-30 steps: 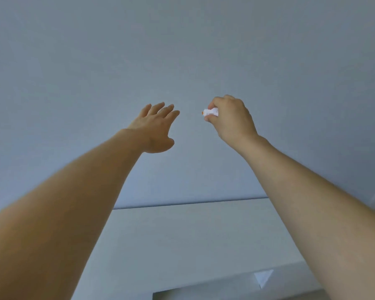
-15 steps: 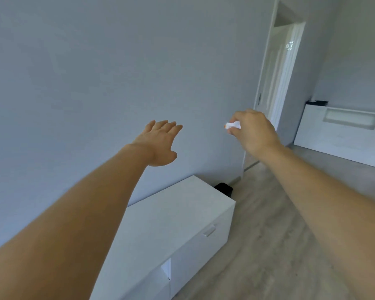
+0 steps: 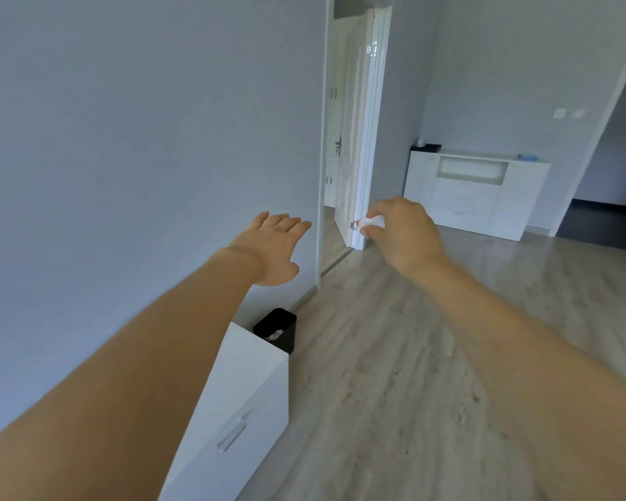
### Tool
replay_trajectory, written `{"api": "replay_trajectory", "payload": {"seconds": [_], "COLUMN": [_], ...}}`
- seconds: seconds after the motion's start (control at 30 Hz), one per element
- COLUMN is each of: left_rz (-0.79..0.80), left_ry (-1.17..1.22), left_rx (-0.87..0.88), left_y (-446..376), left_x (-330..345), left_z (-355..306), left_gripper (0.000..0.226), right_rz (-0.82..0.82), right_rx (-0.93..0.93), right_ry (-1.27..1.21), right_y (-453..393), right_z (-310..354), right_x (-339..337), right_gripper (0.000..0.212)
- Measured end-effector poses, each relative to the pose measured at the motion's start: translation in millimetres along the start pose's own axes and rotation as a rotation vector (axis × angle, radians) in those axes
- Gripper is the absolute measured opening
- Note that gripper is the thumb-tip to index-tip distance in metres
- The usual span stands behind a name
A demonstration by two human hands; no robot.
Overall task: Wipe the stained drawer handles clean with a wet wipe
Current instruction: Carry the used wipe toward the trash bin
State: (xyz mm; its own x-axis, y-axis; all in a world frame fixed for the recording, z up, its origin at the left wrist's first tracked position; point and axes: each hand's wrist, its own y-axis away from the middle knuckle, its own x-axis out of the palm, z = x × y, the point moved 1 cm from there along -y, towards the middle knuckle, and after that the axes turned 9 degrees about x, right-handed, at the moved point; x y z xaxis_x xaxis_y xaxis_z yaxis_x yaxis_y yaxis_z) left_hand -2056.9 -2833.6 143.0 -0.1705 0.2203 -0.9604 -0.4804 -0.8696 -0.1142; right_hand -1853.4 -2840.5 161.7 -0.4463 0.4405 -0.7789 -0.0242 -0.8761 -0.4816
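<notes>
My right hand is raised at mid-frame and grips a crumpled white wet wipe with an orange stain at its tip. My left hand is stretched forward beside it, fingers straight, holding nothing. Below my left arm stands a white drawer cabinet, and a pale handle shows on its front. Both hands are well above the cabinet and touch none of it.
A black waste bin with white paper inside stands against the grey wall behind the cabinet. An open white door lies ahead. A white sideboard stands at the far wall. Wood flooring spreads to the right.
My view has swung right, from the wall and cabinet top to the room, bin and doorway. Both arms stay outstretched, and the right hand keeps its grip on the wipe.
</notes>
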Motion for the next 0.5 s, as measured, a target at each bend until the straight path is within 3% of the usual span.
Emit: {"api": "replay_trajectory", "payload": {"seconds": [0.5], "left_rz": [-0.033], "left_ry": [0.069], "left_rx": [0.025], "left_y": [-365], "left_x": [77], "left_z": [59], "left_gripper": [0.073], "right_rz": [0.062], "right_rx": [-0.007], "right_ry": [-0.008], "right_y": [-317], "right_z": [-161], "right_x": [115], "right_gripper": [0.023]}}
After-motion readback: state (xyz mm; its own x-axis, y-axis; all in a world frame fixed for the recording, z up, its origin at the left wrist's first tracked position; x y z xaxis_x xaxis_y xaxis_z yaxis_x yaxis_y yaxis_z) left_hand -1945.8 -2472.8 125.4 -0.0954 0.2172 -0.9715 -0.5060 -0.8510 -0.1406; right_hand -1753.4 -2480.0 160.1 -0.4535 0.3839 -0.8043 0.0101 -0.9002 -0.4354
